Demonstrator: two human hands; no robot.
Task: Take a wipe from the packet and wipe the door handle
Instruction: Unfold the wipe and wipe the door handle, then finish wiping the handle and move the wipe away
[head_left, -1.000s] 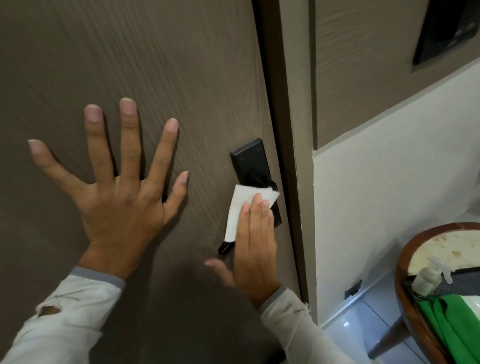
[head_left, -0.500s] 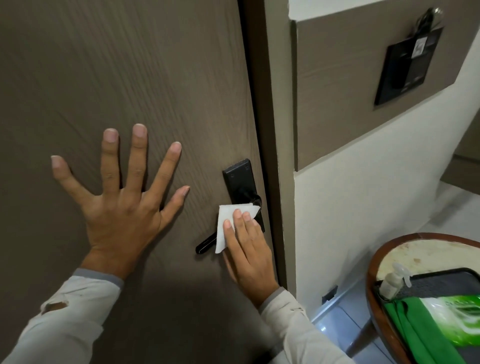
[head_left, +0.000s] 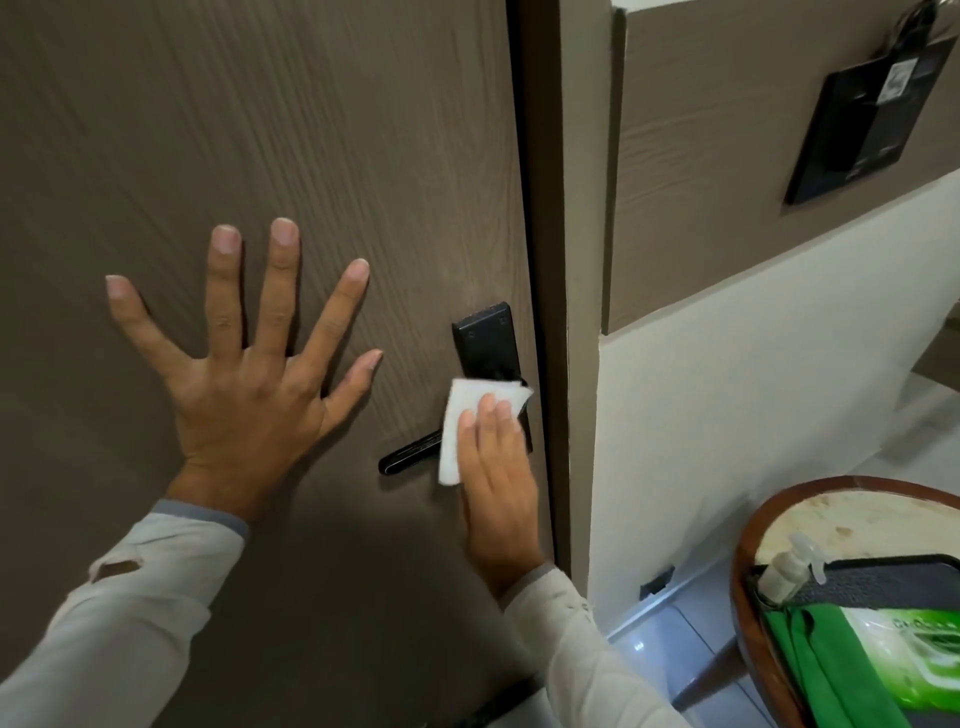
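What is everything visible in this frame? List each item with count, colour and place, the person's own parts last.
door: 1, grey-brown wood grain, fills the left
door handle: 1, black lever on a black backplate, at the door's right edge
wipe: 1, white, pressed over the handle
wall panel: 1, black, upper right wall
table: 1, brown rim with pale top, lower right
spray bottle: 1, clear, on the table
wipes packet: 1, green and white, on the table
left hand: 1, fingers spread flat on the door
right hand: 1, flat on the wipe
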